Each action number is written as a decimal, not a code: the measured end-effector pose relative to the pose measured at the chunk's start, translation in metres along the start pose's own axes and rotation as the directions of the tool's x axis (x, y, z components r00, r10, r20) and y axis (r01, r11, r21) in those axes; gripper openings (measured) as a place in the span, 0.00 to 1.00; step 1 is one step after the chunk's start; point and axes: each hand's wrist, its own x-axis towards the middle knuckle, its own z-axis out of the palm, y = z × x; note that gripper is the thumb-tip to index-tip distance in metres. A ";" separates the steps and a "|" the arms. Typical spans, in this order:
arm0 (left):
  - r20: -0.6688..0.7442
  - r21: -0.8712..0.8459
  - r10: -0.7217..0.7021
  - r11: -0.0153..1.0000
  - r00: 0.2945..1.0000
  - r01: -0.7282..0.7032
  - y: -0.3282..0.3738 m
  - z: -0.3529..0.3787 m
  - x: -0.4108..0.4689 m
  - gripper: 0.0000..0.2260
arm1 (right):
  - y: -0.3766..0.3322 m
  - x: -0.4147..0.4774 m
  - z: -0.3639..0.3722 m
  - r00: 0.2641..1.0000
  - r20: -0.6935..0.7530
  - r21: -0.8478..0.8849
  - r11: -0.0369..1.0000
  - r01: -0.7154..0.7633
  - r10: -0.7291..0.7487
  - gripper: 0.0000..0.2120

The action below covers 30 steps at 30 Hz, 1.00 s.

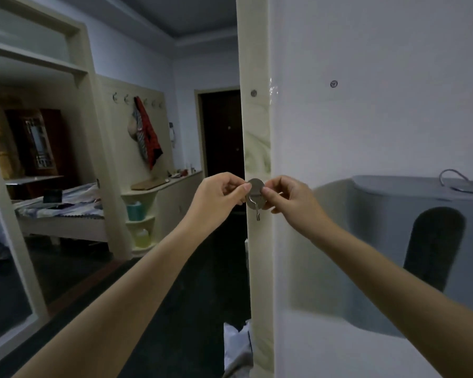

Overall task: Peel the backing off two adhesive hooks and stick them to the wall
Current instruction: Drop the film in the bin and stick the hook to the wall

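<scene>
A round silver adhesive hook [255, 194] with a small metal hook hanging from its lower edge is held in front of the cream marbled wall strip [257, 148]. My left hand [224, 190] pinches its left rim with thumb and forefinger. My right hand [287, 195] pinches its right rim. Whether the disc touches the wall or a backing is on it, I cannot tell. Higher on the same strip sits a small round silver disc [253, 93]. No other hook is in view.
The glossy white wall [366, 126] to the right bears a small round mark [334, 83] and reflects a sink. To the left are a dark doorway [221, 132], a coat rack with hanging clothes [145, 132], corner shelves [141, 214] and a bed [63, 208].
</scene>
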 end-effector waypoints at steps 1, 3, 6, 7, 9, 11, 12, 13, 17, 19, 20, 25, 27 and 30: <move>0.001 0.004 0.022 1.000 1.000 -0.022 -0.001 -0.004 0.012 0.05 | -0.003 0.009 0.000 1.000 -0.022 -0.028 0.999 0.016 -0.017 0.03; -0.007 0.001 0.051 0.999 0.999 -0.051 -0.001 -0.009 0.032 0.05 | -0.009 0.023 -0.003 0.998 -0.057 -0.055 0.998 0.034 -0.037 0.04; -0.019 -0.054 0.098 0.994 0.995 -0.099 0.002 -0.014 0.059 0.04 | -0.019 0.041 -0.010 0.992 -0.106 -0.087 0.994 0.058 -0.068 0.06; -0.025 -0.074 0.112 0.991 0.993 -0.113 0.003 -0.015 0.066 0.03 | -0.022 0.047 -0.012 0.990 -0.122 -0.095 0.993 0.065 -0.077 0.06; -0.042 -0.093 0.128 0.987 0.991 -0.132 0.004 -0.017 0.079 0.01 | -0.027 0.059 -0.014 0.984 -0.152 -0.108 0.991 0.077 -0.093 0.04; -0.059 -0.101 0.127 0.986 0.990 -0.133 0.004 -0.016 0.090 0.01 | -0.029 0.067 -0.016 0.980 -0.177 -0.131 0.989 0.071 -0.094 0.03; -0.065 -0.106 0.122 0.986 0.990 -0.129 0.004 -0.016 0.094 0.01 | -0.030 0.071 -0.017 0.979 -0.186 -0.136 0.989 0.063 -0.088 0.02; -0.071 -0.114 0.117 0.986 0.991 -0.125 0.004 -0.015 0.098 0.01 | -0.031 0.075 -0.017 0.978 -0.193 -0.137 0.989 0.056 -0.083 0.02; -0.104 -0.123 0.111 0.985 0.988 -0.124 0.000 -0.012 0.111 0.03 | -0.032 0.087 -0.019 0.972 -0.208 -0.174 0.982 0.077 -0.113 0.02; -0.121 -0.118 0.117 0.984 0.986 -0.131 -0.002 -0.011 0.114 0.03 | -0.032 0.090 -0.018 0.965 -0.222 -0.212 0.973 0.091 -0.138 0.03; -0.129 -0.114 0.119 0.984 0.984 -0.134 -0.003 -0.011 0.116 0.02 | -0.032 0.092 -0.017 0.962 -0.232 -0.223 0.970 0.095 -0.147 0.04; -0.159 -0.105 0.128 0.984 0.979 -0.146 -0.004 -0.011 0.119 0.01 | -0.032 0.097 -0.016 0.933 -0.273 -0.330 0.934 0.139 -0.235 0.04; -0.182 -0.080 0.141 0.984 0.973 -0.158 -0.004 -0.010 0.119 0.02 | -0.032 0.098 -0.015 0.927 -0.273 -0.356 0.923 0.150 -0.256 0.04; -0.235 -0.063 0.152 0.983 0.960 -0.171 -0.004 -0.008 0.118 0.04 | -0.030 0.099 -0.014 0.925 -0.265 -0.389 0.908 0.157 -0.273 0.04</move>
